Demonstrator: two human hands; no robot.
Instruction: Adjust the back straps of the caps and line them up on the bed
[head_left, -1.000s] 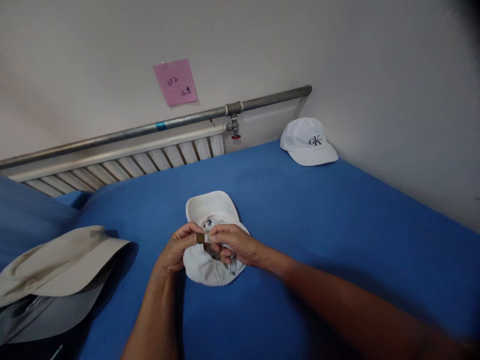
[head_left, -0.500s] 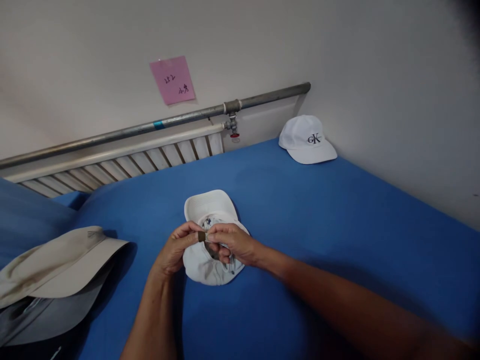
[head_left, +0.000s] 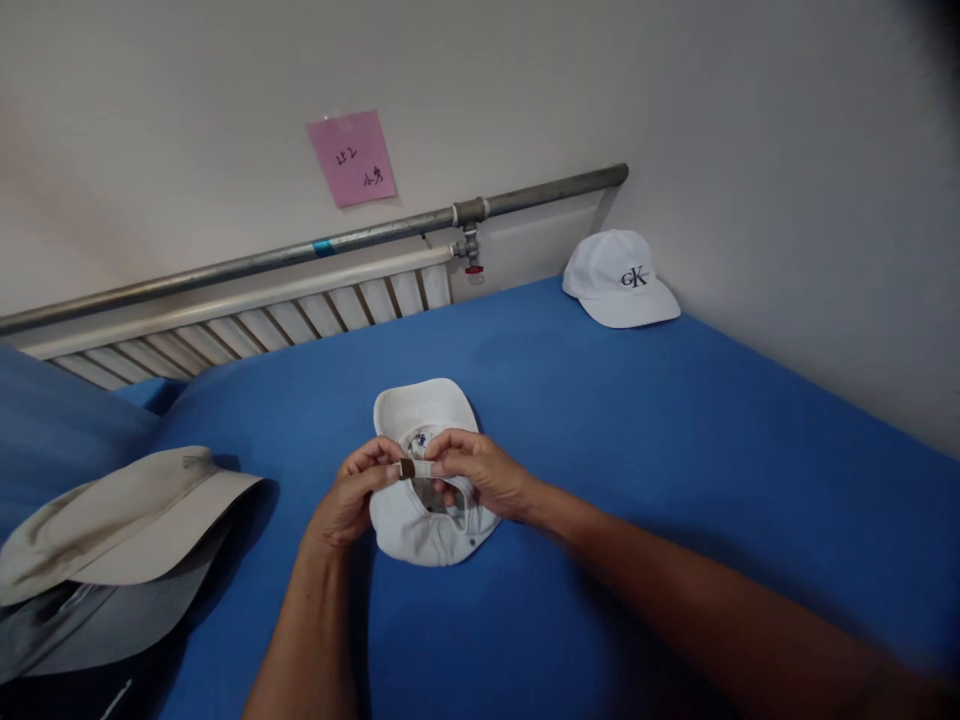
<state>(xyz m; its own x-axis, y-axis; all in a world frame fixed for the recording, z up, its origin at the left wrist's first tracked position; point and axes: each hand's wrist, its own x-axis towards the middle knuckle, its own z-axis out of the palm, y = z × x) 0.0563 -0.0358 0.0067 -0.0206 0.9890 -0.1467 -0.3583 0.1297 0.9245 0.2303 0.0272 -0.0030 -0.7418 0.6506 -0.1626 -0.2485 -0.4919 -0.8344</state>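
A white cap (head_left: 411,525) lies upside down on the blue sheet (head_left: 615,420), its brim pointing away from me. My left hand (head_left: 352,495) pinches the small brown buckle (head_left: 406,468) on the cap's back strap. My right hand (head_left: 480,470) pinches the white strap (head_left: 424,468) just right of the buckle, its other fingers curled into the cap's rear opening. Both hands hover over the cap's back edge.
A second white cap (head_left: 619,280) with a dark logo sits in the far corner. A beige wide-brim hat (head_left: 112,525) lies over a grey one (head_left: 90,620) at the left. A radiator (head_left: 247,325), a metal pipe (head_left: 375,235) and a pink note (head_left: 351,158) line the wall.
My right hand has slid a little to the right along the strap, so more white strap shows between the buckle and its fingers. The cap stays in place.
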